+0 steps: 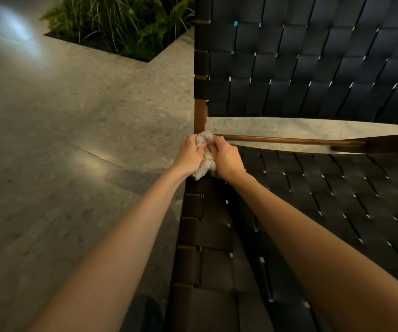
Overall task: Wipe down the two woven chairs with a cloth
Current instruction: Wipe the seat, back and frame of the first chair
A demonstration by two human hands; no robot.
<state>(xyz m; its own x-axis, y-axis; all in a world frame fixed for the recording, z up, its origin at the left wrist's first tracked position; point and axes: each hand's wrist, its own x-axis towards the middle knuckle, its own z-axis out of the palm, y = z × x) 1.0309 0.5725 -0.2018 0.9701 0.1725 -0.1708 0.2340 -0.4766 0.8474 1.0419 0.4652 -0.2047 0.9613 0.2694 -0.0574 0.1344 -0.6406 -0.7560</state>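
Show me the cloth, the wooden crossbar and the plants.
cloth (204, 166), head view, its lower bunched part.
wooden crossbar (289, 140), head view, middle of the rail.
plants (126, 22), head view, green fronds in the bed.

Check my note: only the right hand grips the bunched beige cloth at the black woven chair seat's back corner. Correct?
No: the head view shows the left hand and the right hand both gripping the bunched beige cloth at the back corner of the black woven chair seat.
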